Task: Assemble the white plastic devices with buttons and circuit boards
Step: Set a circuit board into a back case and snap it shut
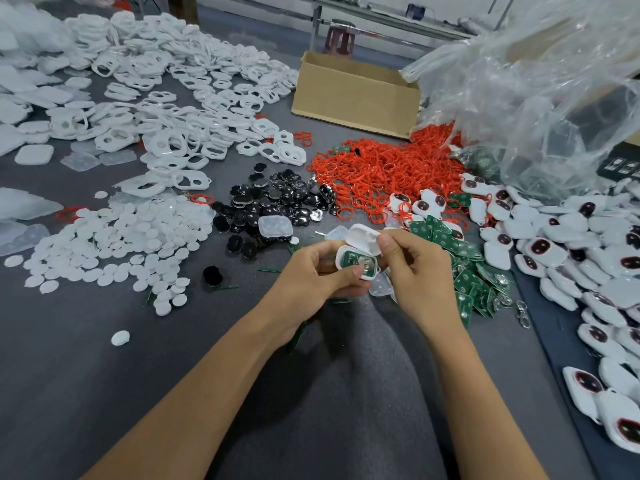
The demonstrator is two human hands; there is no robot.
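My left hand [317, 271] grips a white plastic shell [356, 263] with a green circuit board seated inside it, thumb on its lower edge. My right hand [415, 271] pinches a white back cover [363, 239] just above the shell, tilted over its upper edge and touching it. Both hands hover over the grey table near its middle. Loose green circuit boards [474, 275] lie just right of my right hand. Black buttons [273, 202] are heaped beyond my left hand.
White front frames [166, 98] cover the far left. White round discs [114, 244] spread at the left. Red rings [384, 171] pile at the centre back. Finished white devices [568, 258] fill the right. A cardboard box [353, 95] and a clear plastic bag [554, 91] stand behind.
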